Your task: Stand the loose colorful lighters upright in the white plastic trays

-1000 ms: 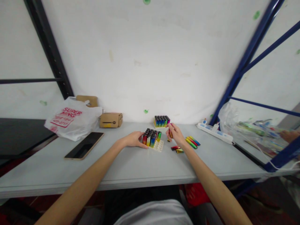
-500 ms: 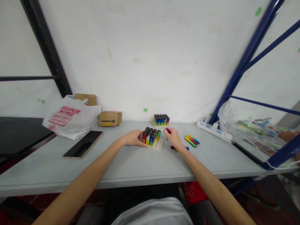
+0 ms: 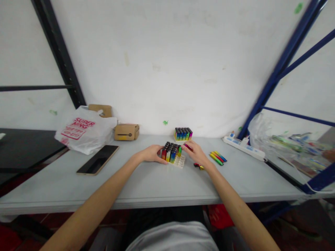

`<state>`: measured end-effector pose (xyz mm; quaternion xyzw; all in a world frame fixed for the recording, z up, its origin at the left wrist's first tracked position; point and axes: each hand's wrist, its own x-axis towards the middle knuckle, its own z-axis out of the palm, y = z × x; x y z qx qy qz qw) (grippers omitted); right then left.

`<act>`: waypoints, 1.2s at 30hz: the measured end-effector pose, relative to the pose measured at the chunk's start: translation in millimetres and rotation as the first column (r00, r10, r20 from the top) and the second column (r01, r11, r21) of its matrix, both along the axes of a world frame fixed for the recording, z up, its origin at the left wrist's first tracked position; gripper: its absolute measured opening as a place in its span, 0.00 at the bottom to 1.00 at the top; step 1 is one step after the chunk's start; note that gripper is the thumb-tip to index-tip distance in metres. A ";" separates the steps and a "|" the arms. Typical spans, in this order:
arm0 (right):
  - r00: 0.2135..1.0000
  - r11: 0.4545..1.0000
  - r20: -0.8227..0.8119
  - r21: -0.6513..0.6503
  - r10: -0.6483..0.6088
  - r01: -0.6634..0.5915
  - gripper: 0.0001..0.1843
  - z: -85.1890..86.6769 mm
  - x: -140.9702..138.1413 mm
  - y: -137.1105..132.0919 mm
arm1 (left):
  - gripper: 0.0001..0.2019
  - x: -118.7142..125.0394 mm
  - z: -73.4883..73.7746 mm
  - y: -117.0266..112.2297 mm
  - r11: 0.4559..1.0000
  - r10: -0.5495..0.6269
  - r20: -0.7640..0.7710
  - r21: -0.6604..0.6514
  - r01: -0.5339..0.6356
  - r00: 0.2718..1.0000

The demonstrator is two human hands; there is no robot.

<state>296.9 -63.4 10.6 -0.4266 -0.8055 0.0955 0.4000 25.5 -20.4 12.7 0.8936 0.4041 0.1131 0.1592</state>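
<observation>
My left hand [image 3: 152, 154] is closed round the left side of a block of upright lighters [image 3: 168, 153], thumb in front and fingers behind. The lighters have black tops and shiny rainbow bodies, and they stand in a white tray [image 3: 180, 161] whose front right holes show. My right hand [image 3: 194, 152] pinches a purple-red lighter [image 3: 187, 147], tilted, just right of the green lighter [image 3: 179, 151] at the block's edge. Some red, black and yellow lighters [image 3: 199, 166] lie below this hand, partly hidden by the wrist.
Several loose lighters [image 3: 217, 158] lie at the right. Another filled lighter tray [image 3: 183, 134] stands against the wall. A phone [image 3: 98, 160], plastic bag [image 3: 85, 130] and cardboard box [image 3: 126, 132] are on the left; a power strip [image 3: 244, 148] is at the right.
My right hand has brought the purple-red lighter closer to the block's right edge. My left hand keeps its hold. The whole view has shifted slightly.
</observation>
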 end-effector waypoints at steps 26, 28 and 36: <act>0.957 0.980 0.211 0.023 -0.197 0.197 0.28 -12.9 -10.9 4.4 | 0.39 -0.6 0.1 0.6 1.000 0.008 -0.018 0.012 -0.007 1.000; 0.954 0.979 0.223 -0.003 -0.199 0.205 0.28 -12.4 -8.9 2.7 | 0.39 -0.5 0.3 0.5 1.000 0.019 -0.020 0.006 -0.019 1.000; 0.927 0.930 0.124 -0.060 -0.354 0.363 0.21 4.5 72.2 16.7 | 0.37 -0.2 1.0 1.0 0.999 0.042 -0.041 0.024 -0.041 0.998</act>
